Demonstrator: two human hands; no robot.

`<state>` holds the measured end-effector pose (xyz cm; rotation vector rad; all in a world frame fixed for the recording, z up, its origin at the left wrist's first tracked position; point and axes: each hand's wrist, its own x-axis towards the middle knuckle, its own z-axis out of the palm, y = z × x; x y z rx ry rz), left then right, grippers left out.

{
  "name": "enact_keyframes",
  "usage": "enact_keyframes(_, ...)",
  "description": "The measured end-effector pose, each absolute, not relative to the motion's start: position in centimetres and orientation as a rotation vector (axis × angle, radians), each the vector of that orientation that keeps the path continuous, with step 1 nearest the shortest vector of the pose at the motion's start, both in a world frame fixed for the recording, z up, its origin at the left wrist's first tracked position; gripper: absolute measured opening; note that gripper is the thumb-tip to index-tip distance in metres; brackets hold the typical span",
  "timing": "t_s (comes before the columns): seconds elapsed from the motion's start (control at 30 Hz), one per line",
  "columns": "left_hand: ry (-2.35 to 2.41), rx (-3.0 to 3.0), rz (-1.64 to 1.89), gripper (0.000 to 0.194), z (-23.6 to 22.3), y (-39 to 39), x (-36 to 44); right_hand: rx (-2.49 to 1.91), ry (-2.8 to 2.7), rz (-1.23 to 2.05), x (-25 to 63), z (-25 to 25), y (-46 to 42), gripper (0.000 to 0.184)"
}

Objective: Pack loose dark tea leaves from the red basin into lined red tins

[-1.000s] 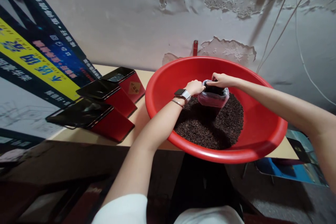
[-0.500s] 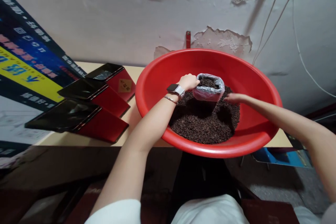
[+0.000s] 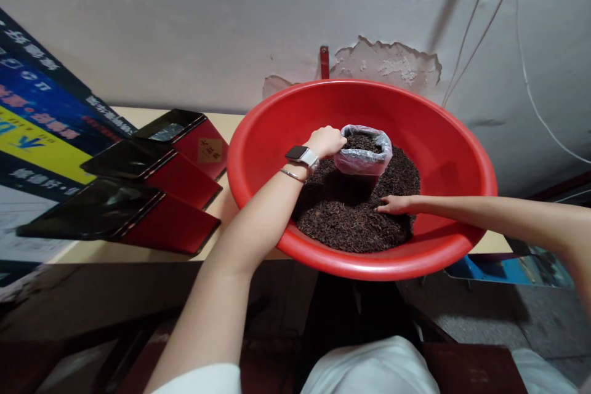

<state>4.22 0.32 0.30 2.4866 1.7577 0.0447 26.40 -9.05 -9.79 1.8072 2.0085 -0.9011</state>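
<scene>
In a wide red basin (image 3: 443, 135) lies a heap of dark brown loose tea leaves (image 3: 341, 231). A box with a clear plastic liner (image 3: 362, 165) folded over its rim stands upright among them, with leaves inside nearly up to the rim. My left hand (image 3: 325, 141), a watch on its wrist, is closed on the box's left rim; the fingertips are partly hidden. My right hand (image 3: 398, 204) reaches in from the right, its fingers stretched out and touching the leaves just in front of the box.
Several tilted red boxes with dark lids (image 3: 173, 175) stand on the pale table (image 3: 78, 250) left of the basin. A printed banner (image 3: 37, 117) leans at far left. Behind is a peeling wall (image 3: 184, 31) with hanging cables (image 3: 487, 31). A blue surface (image 3: 489, 269) sits lower right.
My right hand has moved left and toward me, from beside the box onto the leaves in front of it. My left hand stays on the box rim. The view has shifted slightly.
</scene>
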Motion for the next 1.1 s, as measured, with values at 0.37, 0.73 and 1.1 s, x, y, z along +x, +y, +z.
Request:
enact_keyframes(0.37,1.757,2.493,0.078,0.045,-0.1,0.7,4.0,1.873,2.08,-0.279,28.1,-1.5,-6.4,0.042)
enact_keyframes(0.73,1.743,2.472,0.063,0.044,0.4,-0.2,4.1,1.974,2.486,-0.04,19.9,7.5,-0.1,0.042)
enact_keyframes(1.1,1.745,2.459,0.075,0.044,0.3,0.0,4.2,1.589,2.604,-0.048,20.0,4.3,0.4,0.037)
